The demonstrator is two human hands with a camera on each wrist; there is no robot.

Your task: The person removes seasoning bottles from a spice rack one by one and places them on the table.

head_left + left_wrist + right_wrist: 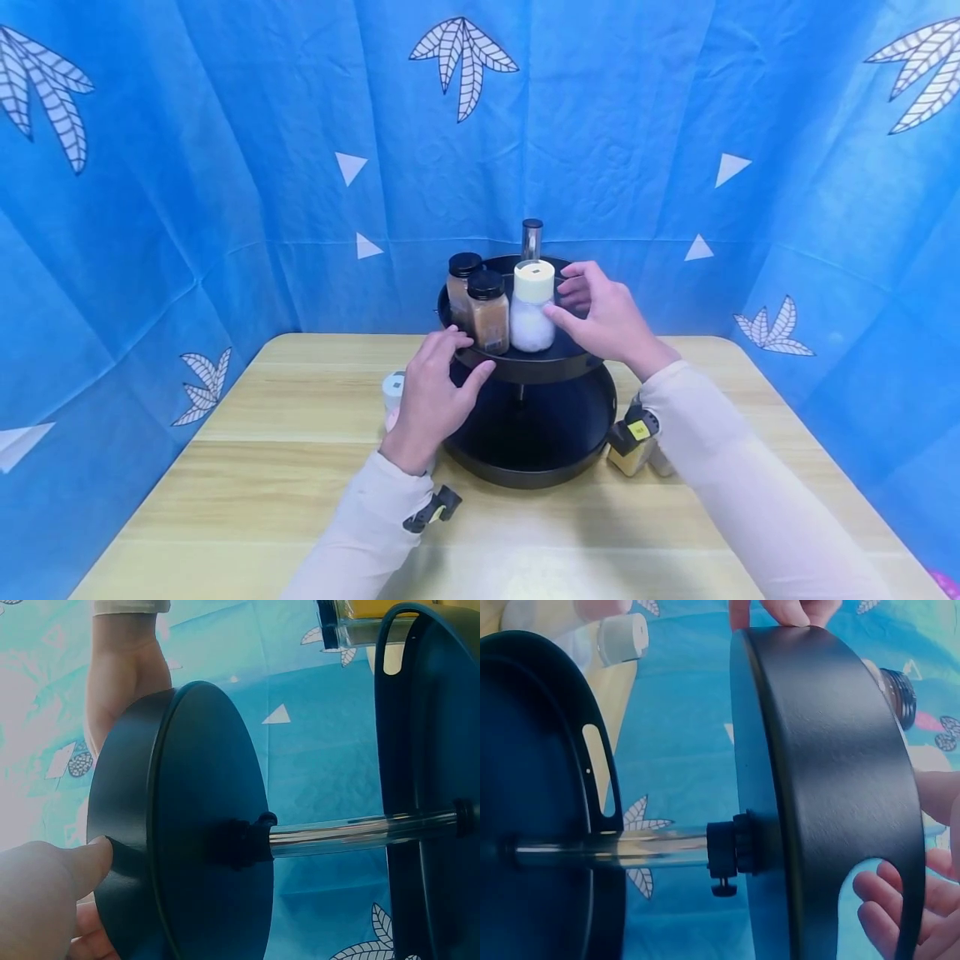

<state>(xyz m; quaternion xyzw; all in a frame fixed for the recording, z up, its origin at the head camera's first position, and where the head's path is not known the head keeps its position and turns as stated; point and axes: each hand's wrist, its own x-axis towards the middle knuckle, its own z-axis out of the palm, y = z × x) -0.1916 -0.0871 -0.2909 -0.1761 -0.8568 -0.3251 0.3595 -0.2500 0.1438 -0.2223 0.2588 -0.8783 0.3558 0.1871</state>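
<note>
Fingers (pixel 456 338) touch curved black tray (pixel 540 370); white-capped jar (pixel 532 325) seemingly glass.

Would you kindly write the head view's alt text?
A person's left hand touches a black two-tier rack; the right hand is beside a pale-capped jar on its upper tier, near two black-lidded jars. Behind the wooden table hangs a blue curtain.

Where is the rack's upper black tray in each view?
Head: upper tray, just right of centre.
Left wrist: upper tray, left of centre.
Right wrist: upper tray, right of centre.
Shared landmark: lower tray, underneath in head, at right in left wrist, at left in right wrist.
</note>
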